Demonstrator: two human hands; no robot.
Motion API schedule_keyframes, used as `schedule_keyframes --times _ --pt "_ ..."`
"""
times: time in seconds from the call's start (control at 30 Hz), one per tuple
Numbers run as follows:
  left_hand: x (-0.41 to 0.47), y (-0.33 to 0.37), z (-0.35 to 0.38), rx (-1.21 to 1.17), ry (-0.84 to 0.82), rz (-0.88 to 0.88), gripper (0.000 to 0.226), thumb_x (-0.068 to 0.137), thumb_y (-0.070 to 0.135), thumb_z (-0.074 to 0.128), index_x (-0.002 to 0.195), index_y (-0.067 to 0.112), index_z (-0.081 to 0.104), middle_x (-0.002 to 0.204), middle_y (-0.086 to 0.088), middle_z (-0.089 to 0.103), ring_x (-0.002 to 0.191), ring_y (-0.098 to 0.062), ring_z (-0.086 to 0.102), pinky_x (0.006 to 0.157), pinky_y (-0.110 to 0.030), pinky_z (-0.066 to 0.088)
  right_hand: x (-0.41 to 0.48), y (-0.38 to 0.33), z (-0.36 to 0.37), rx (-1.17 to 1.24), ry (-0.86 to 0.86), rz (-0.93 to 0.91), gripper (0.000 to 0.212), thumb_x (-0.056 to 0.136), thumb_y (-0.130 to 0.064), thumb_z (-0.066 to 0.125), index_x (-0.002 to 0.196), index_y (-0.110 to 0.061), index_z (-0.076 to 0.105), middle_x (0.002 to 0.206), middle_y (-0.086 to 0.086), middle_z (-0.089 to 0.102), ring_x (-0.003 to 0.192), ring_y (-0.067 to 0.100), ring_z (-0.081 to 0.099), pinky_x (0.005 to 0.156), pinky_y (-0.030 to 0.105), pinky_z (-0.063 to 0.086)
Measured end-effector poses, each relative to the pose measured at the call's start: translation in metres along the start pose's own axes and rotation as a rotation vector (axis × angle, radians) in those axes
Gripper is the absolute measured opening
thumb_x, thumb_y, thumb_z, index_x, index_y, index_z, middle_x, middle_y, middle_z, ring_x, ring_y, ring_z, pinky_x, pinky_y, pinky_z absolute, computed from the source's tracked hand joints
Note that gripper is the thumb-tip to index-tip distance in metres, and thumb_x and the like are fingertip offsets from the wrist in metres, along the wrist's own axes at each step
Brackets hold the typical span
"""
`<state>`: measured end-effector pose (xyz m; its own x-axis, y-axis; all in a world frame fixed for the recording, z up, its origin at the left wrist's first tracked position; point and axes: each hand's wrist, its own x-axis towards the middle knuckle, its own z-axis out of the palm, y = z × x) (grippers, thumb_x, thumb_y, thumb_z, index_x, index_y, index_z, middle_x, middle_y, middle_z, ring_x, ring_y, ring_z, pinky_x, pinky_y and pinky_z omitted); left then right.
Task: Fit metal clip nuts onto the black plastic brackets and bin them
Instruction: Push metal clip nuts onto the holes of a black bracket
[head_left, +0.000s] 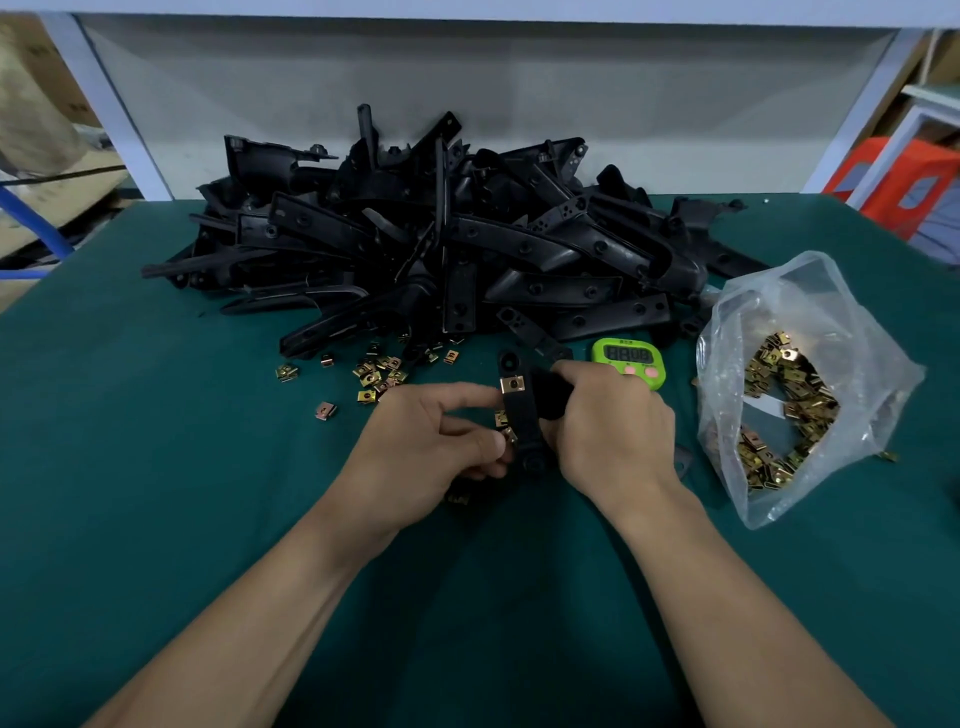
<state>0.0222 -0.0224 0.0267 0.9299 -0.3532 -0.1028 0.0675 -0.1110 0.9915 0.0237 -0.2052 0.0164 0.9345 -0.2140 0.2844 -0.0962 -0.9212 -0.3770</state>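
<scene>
My right hand grips a black plastic bracket held upright over the green table mat. One brass-coloured clip nut sits fitted near the bracket's top. My left hand pinches further clip nuts against the bracket's left edge. Loose clip nuts lie scattered on the mat just beyond my left hand. A big heap of black brackets fills the back of the table.
A clear plastic bag with several clip nuts lies open at the right. A green digital timer sits behind my right hand. A white panel closes the table's far side. No bin shows.
</scene>
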Motion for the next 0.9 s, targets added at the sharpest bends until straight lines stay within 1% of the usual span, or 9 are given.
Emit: schedule_keyframes --times 0.1,0.2,0.37,0.43,0.53,0.67,0.7,0.8,0.9 --pt "0.000 0.000 -0.002 0.049 0.026 -0.003 0.044 0.088 -0.009 0.069 0.108 0.029 0.074 0.078 -0.013 0.078 0.069 -0.023 0.074 0.074 -0.033 0.061 -0.001 -0.002 0.001 -0.020 -0.007 -0.014 0.017 0.077 -0.025 0.077 0.088 -0.027 0.064 0.060 -0.010 0.049 0.062 0.025 0.045 0.059 0.032 0.030" --pt "0.000 0.004 -0.007 0.088 -0.008 -0.026 0.046 0.087 -0.009 0.068 0.113 0.029 0.070 0.077 -0.012 0.078 0.069 -0.024 0.073 0.071 -0.029 0.062 -0.002 -0.004 0.001 -0.041 -0.001 -0.028 0.016 0.078 -0.021 0.075 0.088 -0.026 0.064 0.064 -0.007 0.055 0.063 0.026 0.045 0.059 0.032 0.031" --pt "-0.005 0.004 0.005 0.259 -0.038 0.018 0.049 0.087 -0.003 0.068 0.108 0.041 0.073 0.074 -0.002 0.078 0.067 -0.017 0.075 0.070 -0.031 0.060 -0.004 -0.003 -0.003 -0.156 0.051 -0.065 0.019 0.077 -0.011 0.070 0.080 -0.026 0.058 0.057 -0.008 0.047 0.056 0.023 0.040 0.052 0.031 0.023" --pt "-0.007 0.003 0.008 0.185 0.005 0.035 0.051 0.088 -0.004 0.068 0.108 0.043 0.072 0.075 -0.004 0.078 0.068 -0.018 0.075 0.070 -0.031 0.060 -0.003 -0.003 -0.003 -0.151 0.038 -0.052 0.020 0.079 -0.011 0.070 0.086 -0.028 0.062 0.060 -0.008 0.048 0.058 0.024 0.041 0.054 0.031 0.025" --pt "-0.008 0.001 0.012 0.008 0.071 0.052 0.051 0.088 -0.006 0.070 0.112 0.038 0.069 0.077 -0.010 0.078 0.070 -0.020 0.075 0.067 -0.022 0.058 -0.002 -0.006 -0.002 -0.108 0.028 -0.034 0.024 0.080 -0.009 0.069 0.094 -0.028 0.066 0.062 -0.008 0.048 0.060 0.025 0.042 0.058 0.032 0.029" --pt "-0.010 0.002 0.016 -0.085 0.137 0.091 0.051 0.087 -0.009 0.070 0.108 0.038 0.070 0.076 -0.012 0.077 0.067 -0.018 0.073 0.064 -0.020 0.055 -0.004 -0.005 -0.003 0.037 0.047 -0.069 0.028 0.077 -0.010 0.071 0.102 -0.022 0.070 0.069 0.000 0.065 0.064 0.033 0.055 0.062 0.033 0.033" --pt "-0.011 0.002 0.017 -0.080 0.164 0.094 0.050 0.087 -0.008 0.070 0.109 0.038 0.070 0.077 -0.011 0.078 0.068 -0.017 0.072 0.064 -0.020 0.055 -0.004 -0.005 -0.004 0.054 0.053 -0.073 0.026 0.077 -0.013 0.074 0.101 -0.022 0.070 0.068 -0.001 0.063 0.061 0.030 0.052 0.061 0.032 0.032" --pt "-0.015 0.003 0.025 -0.005 0.305 0.099 0.039 0.088 0.006 0.072 0.105 0.041 0.072 0.081 0.002 0.079 0.069 -0.014 0.069 0.067 -0.023 0.054 -0.003 -0.006 -0.004 0.072 0.046 -0.054 0.019 0.081 -0.026 0.080 0.093 -0.026 0.065 0.059 -0.013 0.044 0.053 0.015 0.034 0.057 0.032 0.027" --pt "-0.022 0.005 0.039 0.093 0.394 0.161 0.034 0.081 0.018 0.081 0.097 0.047 0.073 0.087 0.023 0.076 0.080 0.005 0.071 0.072 -0.009 0.052 -0.005 -0.010 -0.003 0.045 0.027 0.015 0.023 0.086 -0.035 0.075 0.085 -0.027 0.054 0.061 -0.011 0.043 0.057 0.020 0.039 0.058 0.034 0.028"
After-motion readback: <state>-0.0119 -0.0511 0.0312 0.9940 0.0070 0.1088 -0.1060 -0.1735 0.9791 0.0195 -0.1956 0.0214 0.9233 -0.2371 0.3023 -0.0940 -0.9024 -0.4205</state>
